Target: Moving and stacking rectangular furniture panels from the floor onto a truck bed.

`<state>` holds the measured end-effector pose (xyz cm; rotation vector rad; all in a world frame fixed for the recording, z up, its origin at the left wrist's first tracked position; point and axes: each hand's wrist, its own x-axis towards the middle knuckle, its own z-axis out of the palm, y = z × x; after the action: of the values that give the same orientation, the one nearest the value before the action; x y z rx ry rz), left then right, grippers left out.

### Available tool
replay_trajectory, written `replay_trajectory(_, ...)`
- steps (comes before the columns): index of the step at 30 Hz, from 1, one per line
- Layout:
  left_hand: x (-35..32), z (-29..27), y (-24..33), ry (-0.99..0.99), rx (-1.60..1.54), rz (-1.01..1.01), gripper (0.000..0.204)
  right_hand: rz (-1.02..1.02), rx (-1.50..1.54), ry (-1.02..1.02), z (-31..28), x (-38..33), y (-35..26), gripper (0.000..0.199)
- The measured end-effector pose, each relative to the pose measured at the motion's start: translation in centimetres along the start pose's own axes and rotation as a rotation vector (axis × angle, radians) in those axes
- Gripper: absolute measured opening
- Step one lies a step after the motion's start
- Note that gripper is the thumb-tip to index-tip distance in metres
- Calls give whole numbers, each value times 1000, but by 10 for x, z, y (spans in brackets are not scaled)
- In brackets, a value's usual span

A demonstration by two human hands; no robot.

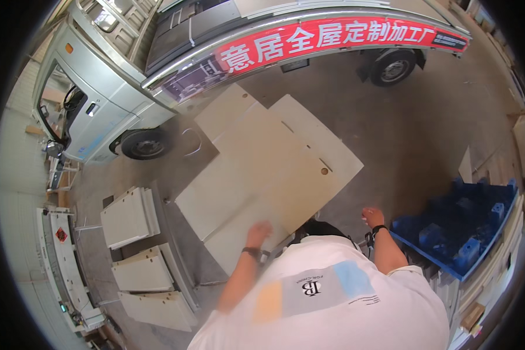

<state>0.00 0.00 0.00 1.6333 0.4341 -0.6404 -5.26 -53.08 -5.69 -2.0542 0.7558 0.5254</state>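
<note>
Large pale cream boards (262,146) lie stacked and overlapping in front of me, with round holes and short dark slots near their edges. My left hand (259,233) is over the near edge of this stack, smeared by motion. Its fingers do not show clearly, and whether it touches the board cannot be made out. Off to the right of the boards, my right hand (372,217) hangs in the air with its fingers curled in and nothing visible in them. Dark bands circle both wrists.
A silver truck (108,105) with a red banner (332,38) on its side stands beyond the boards. More panels (128,219) lean in groups at the left. A blue plastic pallet (458,224) stands at the right, and a long white machine (64,262) lines the left wall.
</note>
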Motion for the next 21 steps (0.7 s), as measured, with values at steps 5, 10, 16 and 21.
replay_trajectory(5, 72, 44, -65, -226, 365, 49, 21, -350, -581, 210, -23, -47, 92, 23)
replay_trajectory(10, 86, 74, -81, -419, 1053, 496, 17, 96, 24, 231, -21, -134, 120, 24)
replay_trajectory(16, 70, 88, -59, -342, 1072, 220, 49, 352, 357, 208, -11, -199, 123, 24)
replay_trajectory(21, 57, 92, -53, -298, 968, 223, 46, 349, 411, 166, -2, -213, 130, 21)
